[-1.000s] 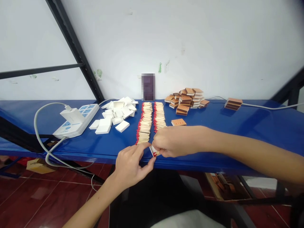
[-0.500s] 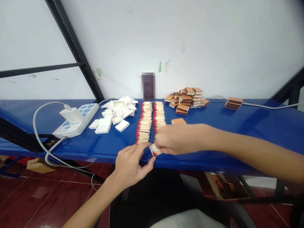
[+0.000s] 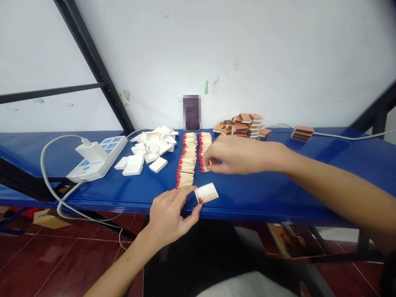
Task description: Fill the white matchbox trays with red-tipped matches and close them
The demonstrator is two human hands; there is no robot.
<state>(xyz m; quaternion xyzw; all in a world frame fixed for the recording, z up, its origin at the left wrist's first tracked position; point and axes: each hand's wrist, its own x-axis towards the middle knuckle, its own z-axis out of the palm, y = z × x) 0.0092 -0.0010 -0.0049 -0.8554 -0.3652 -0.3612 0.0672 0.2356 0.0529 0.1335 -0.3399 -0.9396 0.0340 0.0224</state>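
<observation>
My left hand (image 3: 171, 214) grips the left end of a white tray (image 3: 206, 191) between thumb and fingers at the shelf's front edge. A few red-headed matches lie along the tray's near side. My right hand (image 3: 230, 154) is over the near end of the right row of matches (image 3: 204, 142), its thumb and fingertips at the match heads; whether it pinches any is too small to tell. The left row of matches (image 3: 187, 161) runs beside it, heads to the left.
White trays (image 3: 153, 144) are heaped at the left, beside a power strip (image 3: 100, 159) with a cable. Brown matchbox sleeves (image 3: 243, 126) are piled at the back right, with a small stack (image 3: 302, 133) farther right. A blurred dark phone (image 3: 192, 112) leans on the wall.
My right hand has moved up and away from the tray to the right row of matches, uncovering the tray. My left hand stays on the tray. The orange sleeve is now hidden behind my right arm.
</observation>
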